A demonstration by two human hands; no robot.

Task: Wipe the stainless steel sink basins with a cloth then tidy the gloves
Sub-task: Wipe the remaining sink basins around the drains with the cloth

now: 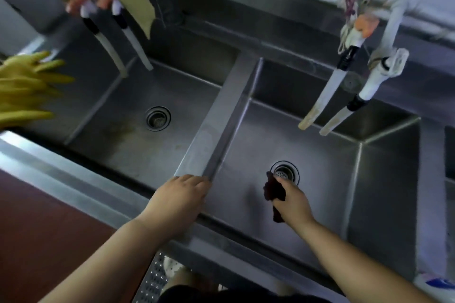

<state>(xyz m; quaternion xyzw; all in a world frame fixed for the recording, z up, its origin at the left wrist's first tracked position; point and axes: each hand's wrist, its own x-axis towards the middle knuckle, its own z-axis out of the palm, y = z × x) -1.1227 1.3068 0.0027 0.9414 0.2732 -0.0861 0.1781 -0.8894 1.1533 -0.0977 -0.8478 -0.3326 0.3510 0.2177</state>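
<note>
Double stainless sink. Right basin: right hand grasps a dark cloth, bunched, long axis running from the drain strainer back toward the wrist, its far end at the strainer rim. Left basin: drain, brownish stain on floor. Left hand flat, fingers relaxed, resting on the near end of the divider. Yellow rubber gloves piled on the left ledge, fingers pointing right over the left basin.
</note>
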